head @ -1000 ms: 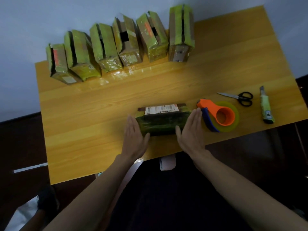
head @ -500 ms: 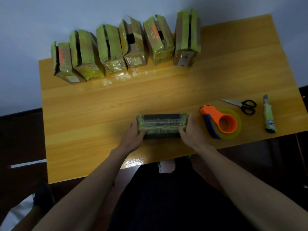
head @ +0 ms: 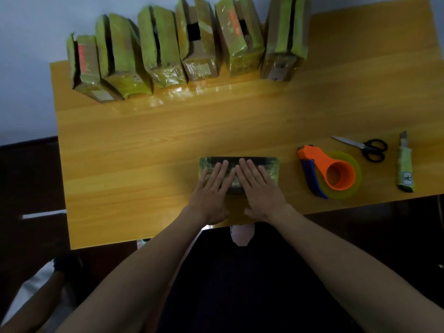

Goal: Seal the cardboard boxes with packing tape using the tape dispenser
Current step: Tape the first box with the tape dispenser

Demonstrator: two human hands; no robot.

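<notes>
Cardboard box (head: 271,168), wrapped in greenish tape, lies flat near the front edge of the bench (head: 168,145), with both hands spread on top of it. The left hand (head: 212,186) and right hand (head: 257,186) lie side by side, fingers straight and flat, pressing down and gripping nothing. The tape dispenser (head: 329,171), orange with a blue handle, rests apart to the right, untouched, so no new strip seems to be laid yet. The likely trouble is at the flaps: if either palm lifts to reach for the dispenser, they could spring up and the seam may gape under the tape. The box sits close to the bench edge, so a hard pull could drag it off. Scissors (head: 365,147) and a utility knife (head: 404,169) lie beyond the dispenser, within a careless reach. Six more boxes (head: 158,46) stand along the far edge.
</notes>
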